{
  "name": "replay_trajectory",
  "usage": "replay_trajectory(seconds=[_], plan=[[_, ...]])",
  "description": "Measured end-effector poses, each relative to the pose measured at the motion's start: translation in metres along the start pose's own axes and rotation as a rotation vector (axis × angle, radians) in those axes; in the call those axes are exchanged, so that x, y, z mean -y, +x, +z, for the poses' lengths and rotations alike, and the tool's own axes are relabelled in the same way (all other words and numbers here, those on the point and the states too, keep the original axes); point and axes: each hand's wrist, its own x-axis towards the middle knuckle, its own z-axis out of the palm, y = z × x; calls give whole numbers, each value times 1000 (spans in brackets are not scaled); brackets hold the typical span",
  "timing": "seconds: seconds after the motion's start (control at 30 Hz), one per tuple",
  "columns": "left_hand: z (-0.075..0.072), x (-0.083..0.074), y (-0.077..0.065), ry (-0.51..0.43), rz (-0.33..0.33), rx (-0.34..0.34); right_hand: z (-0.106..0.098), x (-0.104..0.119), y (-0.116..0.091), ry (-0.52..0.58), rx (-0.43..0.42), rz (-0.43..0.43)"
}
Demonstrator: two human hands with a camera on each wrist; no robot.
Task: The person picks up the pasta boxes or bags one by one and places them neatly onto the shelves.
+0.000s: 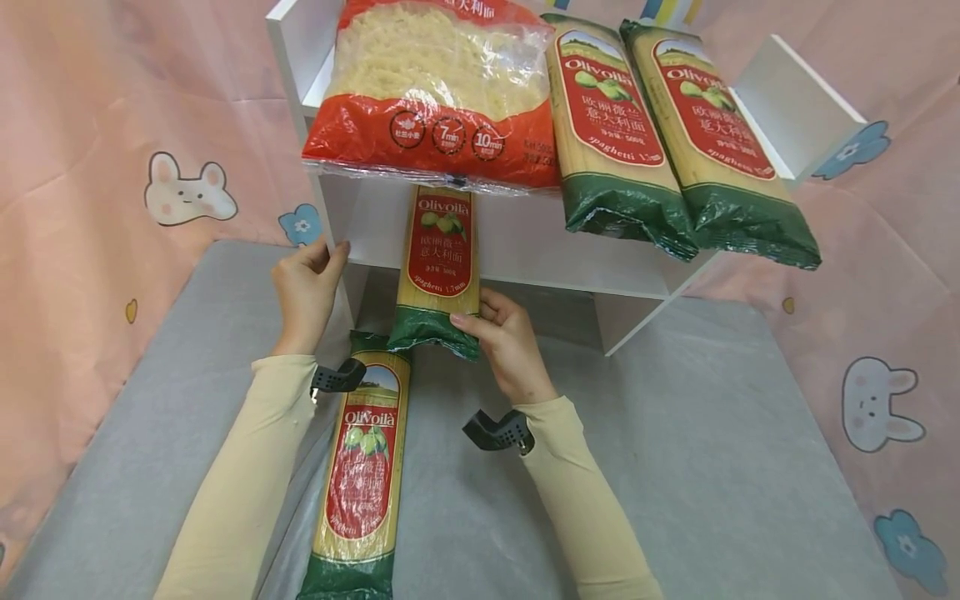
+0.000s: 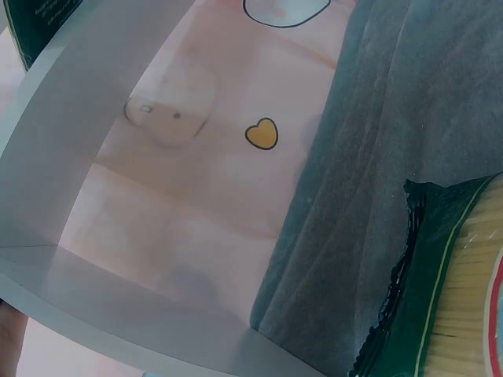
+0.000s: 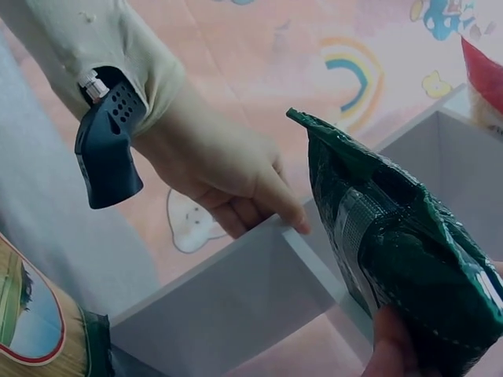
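My right hand [image 1: 513, 342] grips the green lower end of a spaghetti packet [image 1: 438, 250], thumb on its front and fingers along its right edge. The packet lies on the middle level of a white shelf unit [image 1: 540, 242], its lower end jutting past the front edge; its far end is hidden under the top level. In the right wrist view, the packet's crimped green end [image 3: 409, 267] is close up. My left hand [image 1: 306, 287] holds the front edge of the unit's left side panel. Below it, a second spaghetti packet [image 1: 363, 467] lies on the grey cloth.
On the top level lie a red-and-clear bag of pasta [image 1: 435, 125] and two more spaghetti packets [image 1: 611, 125], their lower ends overhanging the front. Grey cloth [image 1: 720, 442] covers the surface under the unit. A pink patterned curtain [image 1: 97, 125] hangs behind.
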Motion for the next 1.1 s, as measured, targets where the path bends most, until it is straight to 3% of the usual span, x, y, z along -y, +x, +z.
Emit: replay_trajectory(seconds=[0.5,0.8,1.1], plan=[[0,0,-1,0,10,-9,1,-4,-7,31,-42,28],[1,-1,0,-1,8,-14,3,-11,-28,75,-90,-6],[1,1,-1,2,-11,-4,3,-24,-47,68,-64,-28]])
